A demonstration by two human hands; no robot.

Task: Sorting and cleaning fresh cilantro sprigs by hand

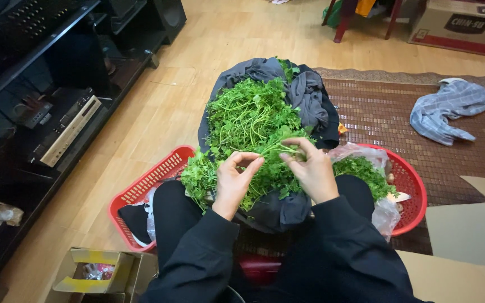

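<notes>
A big heap of green leafy herbs lies on a dark grey cloth spread on the floor in front of me. My left hand pinches thin green stems at its fingertips. My right hand grips the same sprig of herbs from the other side, fingers closed. Both hands sit just above my knees, at the near edge of the heap.
A red rectangular basket stands at my left knee. A round red basket with a plastic bag and more greens is at my right. A black media shelf, a checked cloth, cardboard boxes and a woven mat surround me.
</notes>
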